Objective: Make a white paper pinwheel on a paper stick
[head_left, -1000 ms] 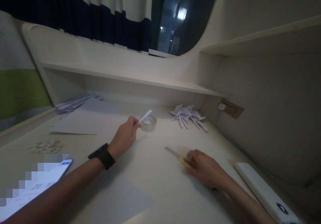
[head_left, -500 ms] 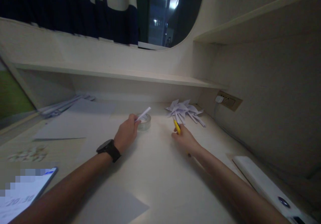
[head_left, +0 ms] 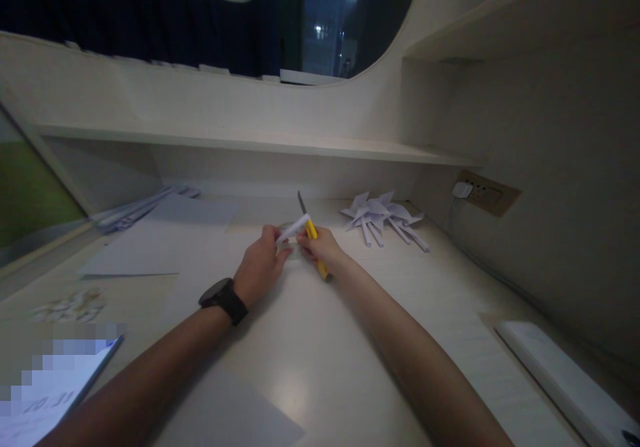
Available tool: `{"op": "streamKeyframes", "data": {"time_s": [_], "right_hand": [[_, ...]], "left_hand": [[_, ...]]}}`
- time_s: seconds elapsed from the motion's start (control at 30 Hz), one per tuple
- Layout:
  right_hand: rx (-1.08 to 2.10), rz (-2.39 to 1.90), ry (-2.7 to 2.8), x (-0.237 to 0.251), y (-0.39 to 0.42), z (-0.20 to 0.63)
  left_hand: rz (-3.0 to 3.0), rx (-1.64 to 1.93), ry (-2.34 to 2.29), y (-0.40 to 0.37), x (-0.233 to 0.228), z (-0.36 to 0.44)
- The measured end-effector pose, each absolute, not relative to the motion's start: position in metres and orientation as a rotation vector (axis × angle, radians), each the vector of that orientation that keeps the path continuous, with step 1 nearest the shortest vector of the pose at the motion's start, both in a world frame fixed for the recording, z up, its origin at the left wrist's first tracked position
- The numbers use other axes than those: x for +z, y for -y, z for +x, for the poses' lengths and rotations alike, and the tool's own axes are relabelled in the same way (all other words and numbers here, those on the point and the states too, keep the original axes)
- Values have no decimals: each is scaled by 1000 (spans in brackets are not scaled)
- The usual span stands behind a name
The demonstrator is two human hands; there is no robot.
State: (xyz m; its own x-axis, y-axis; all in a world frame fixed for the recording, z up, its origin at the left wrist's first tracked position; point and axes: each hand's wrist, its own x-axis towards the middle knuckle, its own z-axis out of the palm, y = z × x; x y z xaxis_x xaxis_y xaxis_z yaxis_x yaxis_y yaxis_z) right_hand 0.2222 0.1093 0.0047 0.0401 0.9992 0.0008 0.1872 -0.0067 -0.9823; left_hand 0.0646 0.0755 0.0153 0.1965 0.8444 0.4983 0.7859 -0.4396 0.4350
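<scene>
Leftward from the paper pinwheels (head_left: 373,215), the yellow knife (head_left: 312,229), gripped by its handle in the right hand (head_left: 323,245), has been brought beside the paper tube (head_left: 293,229), pinched in the left hand (head_left: 260,258), seemingly to leave its right end exposed.

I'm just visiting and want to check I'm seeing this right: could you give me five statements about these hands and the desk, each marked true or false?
1. The left hand holds a white paper roll. True.
2. The right hand is empty. False: it holds a yellow knife.
3. The knife is fully closed. False: its blade sticks out.
4. White paper pinwheels lie to the right of both hands. True.
5. The pinwheels are nearer the person than the hands are. False: they lie farther back on the desk.
</scene>
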Motion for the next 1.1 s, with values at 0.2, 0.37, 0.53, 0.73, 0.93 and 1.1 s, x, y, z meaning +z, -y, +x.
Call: {"op": "streamKeyframes", "data": {"time_s": [0.2,0.37,0.53,0.73,0.93,1.1], "right_hand": [[1189,-1324,1236,8,-107,220],[1236,-1304,1200,9,-107,219],[1252,-1290,1193,9,-106,219],[1247,-1288,1233,7,-108,222],[1226,-1298,1290,5,-109,223],[1184,-1346,1294,3,-111,222]], "left_hand": [[2359,1056,-1726,-81,4,68],[2312,1099,-1772,-80,5,74],[2315,1106,-1784,-81,5,75],[2321,1109,-1787,-82,2,74],[2369,1064,-1713,-78,4,75],[2242,1052,-1741,-77,10,78]]}}
